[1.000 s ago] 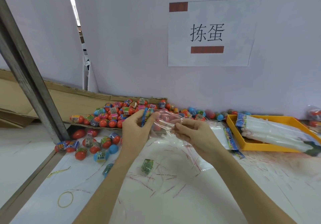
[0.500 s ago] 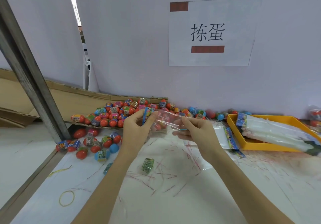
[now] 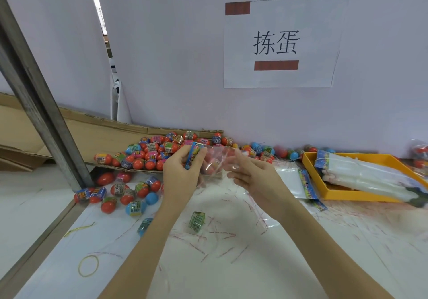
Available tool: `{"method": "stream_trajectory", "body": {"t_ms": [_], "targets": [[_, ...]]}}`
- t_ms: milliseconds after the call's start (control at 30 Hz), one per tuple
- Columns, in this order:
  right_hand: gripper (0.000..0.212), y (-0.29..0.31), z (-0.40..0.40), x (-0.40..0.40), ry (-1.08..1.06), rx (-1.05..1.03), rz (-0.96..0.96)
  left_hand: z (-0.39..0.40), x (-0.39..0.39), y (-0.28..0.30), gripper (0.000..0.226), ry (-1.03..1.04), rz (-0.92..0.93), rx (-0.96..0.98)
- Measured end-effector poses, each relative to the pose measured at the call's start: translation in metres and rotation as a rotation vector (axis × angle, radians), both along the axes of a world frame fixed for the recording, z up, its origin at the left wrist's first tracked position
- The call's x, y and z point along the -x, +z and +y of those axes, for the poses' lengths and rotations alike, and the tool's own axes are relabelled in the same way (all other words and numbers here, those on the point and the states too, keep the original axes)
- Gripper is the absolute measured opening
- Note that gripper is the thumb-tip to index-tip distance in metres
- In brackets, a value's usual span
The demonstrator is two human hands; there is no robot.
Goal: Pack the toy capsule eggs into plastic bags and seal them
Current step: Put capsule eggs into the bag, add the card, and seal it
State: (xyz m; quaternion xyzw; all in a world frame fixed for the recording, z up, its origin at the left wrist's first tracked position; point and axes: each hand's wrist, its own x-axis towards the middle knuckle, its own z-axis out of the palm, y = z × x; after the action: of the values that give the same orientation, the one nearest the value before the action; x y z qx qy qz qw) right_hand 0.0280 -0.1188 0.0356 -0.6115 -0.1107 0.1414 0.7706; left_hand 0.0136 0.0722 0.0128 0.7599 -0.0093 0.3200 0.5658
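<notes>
rubber band (image 3: 88, 265) lay on table's near left | loose capsule eggs (image 3: 129, 192) lay beside egg pile (image 3: 159, 151) | left hand (image 3: 183, 174) pinched printed header of clear plastic bag (image 3: 215, 162), held above table | right hand (image 3: 253, 174) gripped bag's other side | yellow tray (image 3: 310, 166) held bag stacks, far right

A packing workstation: heaped toy capsule eggs (image 3: 159, 151), partition sign (image 3: 281, 42), yellow tray (image 3: 342, 198) of bags.
</notes>
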Motion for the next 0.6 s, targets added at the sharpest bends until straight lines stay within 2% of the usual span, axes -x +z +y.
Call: {"method": "stream_trajectory", "body": {"t_ms": [67, 133, 233, 300, 400, 600], "targets": [[0.039, 0.0013, -0.0028, 0.0000, 0.023, 0.050, -0.032, -0.0012, 0.0005, -0.0011, 0.026, 0.053, -0.021, -0.054], [0.033, 0.0044, -0.0054, 0.0004, 0.029, 0.058, -0.064, -0.0012, 0.0007, -0.0019, 0.029, 0.141, -0.095, -0.197], [0.031, 0.0077, -0.0086, -0.0005, 0.100, -0.054, -0.048, -0.0044, 0.0034, 0.0015, 0.024, 0.257, -0.213, -0.384], [0.033, 0.0079, -0.0095, -0.0009, 0.194, -0.118, 0.010, -0.0062, 0.0043, 0.0016, 0.020, 0.290, -0.261, -0.426], [0.036, 0.0040, -0.0055, 0.0007, 0.291, -0.109, 0.057, -0.0068, 0.0048, 0.0014, 0.020, 0.286, -0.327, -0.468], [0.031, -0.0002, -0.0043, -0.0009, 0.276, -0.163, 0.080, -0.0050, 0.0059, 0.0036, 0.021, 0.309, -0.341, -0.528]]}}
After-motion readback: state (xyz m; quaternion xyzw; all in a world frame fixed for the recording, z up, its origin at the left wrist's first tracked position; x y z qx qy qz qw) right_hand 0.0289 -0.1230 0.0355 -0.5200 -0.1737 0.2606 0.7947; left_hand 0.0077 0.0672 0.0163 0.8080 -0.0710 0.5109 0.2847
